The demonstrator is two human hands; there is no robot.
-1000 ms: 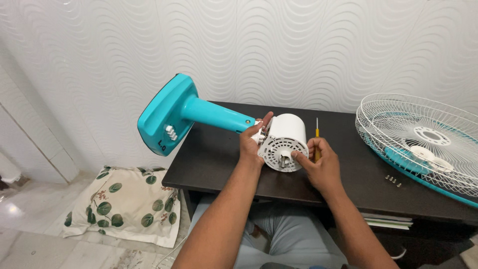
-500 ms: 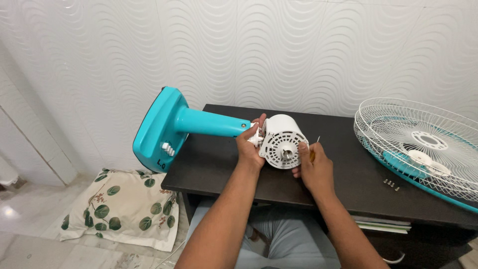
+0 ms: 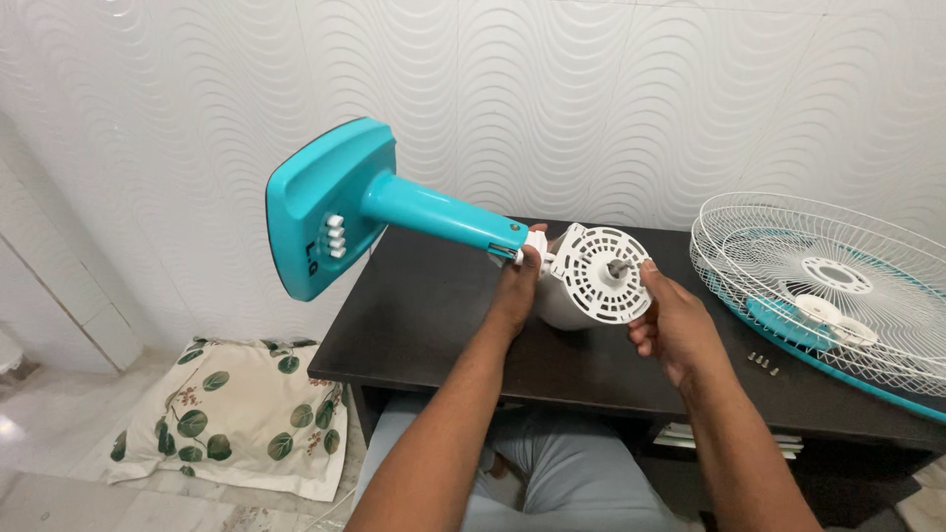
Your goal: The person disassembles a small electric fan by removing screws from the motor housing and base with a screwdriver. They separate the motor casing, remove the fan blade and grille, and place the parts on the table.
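We are holding the white vented plastic fan motor housing (image 3: 591, 276) above the dark counter's (image 3: 434, 315) front edge, left hand (image 3: 517, 286) gripping its neck, right hand (image 3: 670, 320) cupping its face; the overhanging teal base (image 3: 330, 207) could twist it loose.

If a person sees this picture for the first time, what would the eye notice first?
Probably the turquoise fan stand, held up above the dark table, with its flat base toward the wall on the left. Both hands grip the white motor housing at its end: the left hand at the neck, the right hand at the vented face. On the right lies a white wire fan guard.
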